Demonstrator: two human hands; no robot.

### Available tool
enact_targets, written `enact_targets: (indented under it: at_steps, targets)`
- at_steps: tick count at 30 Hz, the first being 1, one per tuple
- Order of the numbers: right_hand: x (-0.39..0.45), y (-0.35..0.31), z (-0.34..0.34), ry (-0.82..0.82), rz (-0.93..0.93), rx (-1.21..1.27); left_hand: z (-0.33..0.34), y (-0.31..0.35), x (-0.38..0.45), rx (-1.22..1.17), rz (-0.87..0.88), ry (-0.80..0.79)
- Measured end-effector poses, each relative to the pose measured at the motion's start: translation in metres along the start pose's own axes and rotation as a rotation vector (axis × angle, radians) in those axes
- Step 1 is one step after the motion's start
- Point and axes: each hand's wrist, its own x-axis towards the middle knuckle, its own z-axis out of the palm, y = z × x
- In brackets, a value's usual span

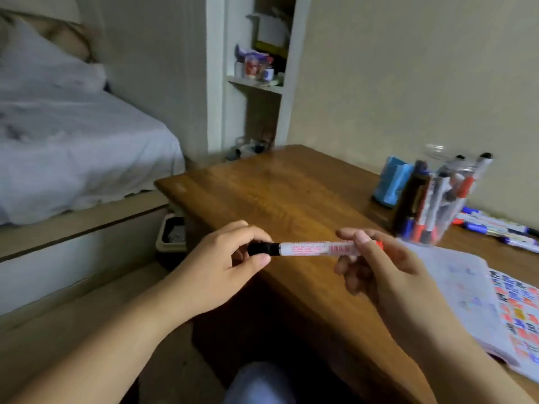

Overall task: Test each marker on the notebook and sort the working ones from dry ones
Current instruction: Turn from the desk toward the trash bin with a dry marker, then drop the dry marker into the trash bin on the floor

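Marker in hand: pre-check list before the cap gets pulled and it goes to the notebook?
1. Marker held at both ends: ok. Left hand pinches the black cap, right hand grips the barrel near the red end.
2. Cap state: on, not yet pulled; ok to pull.
3. Notebook open on the desk, by the right hand: ok.
4. Free spot on the page for a test stroke: cannot tell, blurred; right page is full of coloured marks.
5. Untested stock: clear cup holds more markers: ok.
6. Sorted piles: loose markers lie behind the notebook; working or dry: cannot tell.
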Motion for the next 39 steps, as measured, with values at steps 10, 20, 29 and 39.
enact_targets:
  at_steps: [10,20,29,39]
  targets:
    - [0.013,0.112,0.230,-0.415,0.175,-0.079,-0.117,-0.147,-0.173,0.131,-0.582,0.381]
    - [-0.008,0.221,0.321,-0.794,0.639,-0.501,-0.142,-0.180,-0.258,0.163,-0.863,0.451]
    - [0.044,0.110,0.215,-0.613,0.179,-0.551,-0.106,-0.149,-0.139,0.135,-0.583,0.288]
    - [0.046,-0.003,-0.032,0.013,0.042,-0.770,0.027,0.009,0.075,0.069,0.029,-0.094]
